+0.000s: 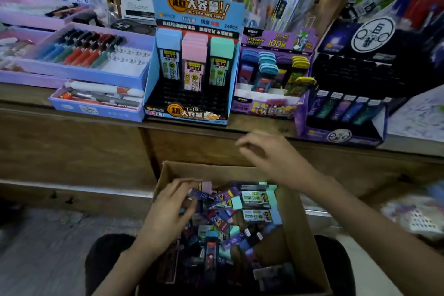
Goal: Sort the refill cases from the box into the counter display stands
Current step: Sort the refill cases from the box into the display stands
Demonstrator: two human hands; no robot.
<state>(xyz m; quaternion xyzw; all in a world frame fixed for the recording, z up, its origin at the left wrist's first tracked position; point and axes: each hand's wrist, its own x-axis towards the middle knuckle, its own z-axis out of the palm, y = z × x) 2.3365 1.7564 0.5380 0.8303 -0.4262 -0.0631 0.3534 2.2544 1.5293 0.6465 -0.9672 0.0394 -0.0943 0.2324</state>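
**Below the Counter, Sorting Refills**

Left hand (173,209) is pinching a purple refill case (200,194) in the cardboard box (298,235), lower centre; right hand (269,154) is hovering loose, apparently empty. Checking its label against the purple stand (264,106) seems wise.

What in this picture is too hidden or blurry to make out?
Head view: right hand, motion-blurred; whether it pinches anything unclear.
Head view: whether the left hand grips anything in the box; its palm covers that.
Head view: box's near end, cut off by the bottom edge.
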